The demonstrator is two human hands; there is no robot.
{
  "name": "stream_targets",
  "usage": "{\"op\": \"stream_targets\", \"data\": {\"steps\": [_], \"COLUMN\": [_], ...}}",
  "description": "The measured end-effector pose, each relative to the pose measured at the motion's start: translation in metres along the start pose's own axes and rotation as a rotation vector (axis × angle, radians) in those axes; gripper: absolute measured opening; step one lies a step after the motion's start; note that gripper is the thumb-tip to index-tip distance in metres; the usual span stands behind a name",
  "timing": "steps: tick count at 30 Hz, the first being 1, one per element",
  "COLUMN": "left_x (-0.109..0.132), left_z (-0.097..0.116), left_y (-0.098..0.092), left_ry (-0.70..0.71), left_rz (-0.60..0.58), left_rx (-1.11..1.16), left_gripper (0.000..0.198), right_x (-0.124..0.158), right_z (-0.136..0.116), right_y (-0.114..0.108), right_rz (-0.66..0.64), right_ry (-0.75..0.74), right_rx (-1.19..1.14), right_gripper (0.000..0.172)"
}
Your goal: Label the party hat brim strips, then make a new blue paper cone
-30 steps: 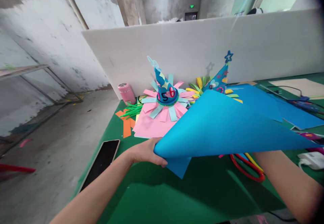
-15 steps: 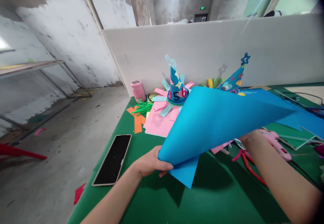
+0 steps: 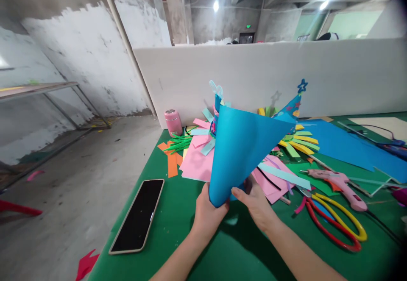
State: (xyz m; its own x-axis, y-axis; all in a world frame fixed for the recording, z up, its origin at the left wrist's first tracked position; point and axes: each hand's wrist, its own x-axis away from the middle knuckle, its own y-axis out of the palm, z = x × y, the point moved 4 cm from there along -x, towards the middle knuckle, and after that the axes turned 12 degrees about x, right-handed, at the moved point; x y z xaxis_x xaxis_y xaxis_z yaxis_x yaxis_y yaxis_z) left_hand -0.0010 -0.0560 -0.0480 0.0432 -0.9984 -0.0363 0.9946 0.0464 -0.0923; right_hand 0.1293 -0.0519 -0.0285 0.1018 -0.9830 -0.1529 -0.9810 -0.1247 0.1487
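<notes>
A sheet of blue paper is rolled into a cone with its narrow end pointing down toward me. My left hand grips that narrow end from the left. My right hand is closed on the same end from the right, fingers tucked under the roll. Both hands hover just above the green table. Behind the cone stand two decorated blue party hats on fringes of coloured paper strips.
A black phone lies at the table's left edge. Pink paper sheets, orange strips, green pipe cleaners and a pink cup sit at the back left. A pink glue gun, red and yellow scissors and blue sheets lie right. A white partition stands behind.
The wide, loosely curved blue sheet has been rolled tight into a cone. My right hand came in from the right to the cone's narrow end beside my left hand.
</notes>
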Motion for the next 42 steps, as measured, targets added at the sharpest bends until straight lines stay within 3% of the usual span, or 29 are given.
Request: {"op": "stream_targets", "data": {"steps": [6,10,14,16,19,22,25,29,32,37,42], "left_x": [0.007,0.01,0.012,0.015,0.018,0.016,0.007,-0.006,-0.01,-0.01,-0.013], "left_z": [-0.016,-0.015,-0.017,-0.02,-0.022,-0.02,-0.016,-0.011,-0.006,-0.005,-0.018], "left_y": [0.0,0.001,0.001,0.002,0.005,0.003,-0.01,-0.035,-0.049,-0.055,-0.058], "left_ry": [-0.009,0.003,-0.235,-0.367,-0.43,-0.391,-0.276,-0.17,-0.11,-0.067,-0.081], "left_rz": [-0.019,-0.167,-0.354,-0.364,-0.289,-0.137,0.094,0.297,0.42,0.506,0.495], "left_rx": [-0.095,0.015,0.302,0.473,0.611,0.582,0.538,0.477,0.428,0.37,0.345], "left_gripper": [0.033,0.044,0.051,0.052,0.045,0.036,0.034,0.026,0.024,0.031,0.033], "right_x": [0.001,0.007,0.007,0.006,0.004,0.005,0.007,-0.004,-0.034,-0.117,-0.193], "right_z": [0.02,0.029,0.028,0.024,0.017,0.006,0.0,-0.001,-0.007,-0.032,-0.049], "right_y": [-0.011,-0.016,-0.011,-0.008,-0.001,0.007,0.009,-0.001,-0.019,-0.042,-0.035], "right_rz": [0.104,0.115,-0.003,-0.043,-0.085,-0.132,-0.114,-0.056,0.09,0.316,0.37], "right_ry": [0.064,0.029,0.027,0.035,0.057,0.019,-0.029,-0.049,-0.129,-0.328,-0.385], "right_rx": [0.193,0.21,0.141,0.149,0.201,0.278,0.446,0.605,0.719,0.958,1.097], "right_gripper": [0.038,0.041,0.043,0.043,0.041,0.039,0.044,0.042,0.041,0.062,0.092]}}
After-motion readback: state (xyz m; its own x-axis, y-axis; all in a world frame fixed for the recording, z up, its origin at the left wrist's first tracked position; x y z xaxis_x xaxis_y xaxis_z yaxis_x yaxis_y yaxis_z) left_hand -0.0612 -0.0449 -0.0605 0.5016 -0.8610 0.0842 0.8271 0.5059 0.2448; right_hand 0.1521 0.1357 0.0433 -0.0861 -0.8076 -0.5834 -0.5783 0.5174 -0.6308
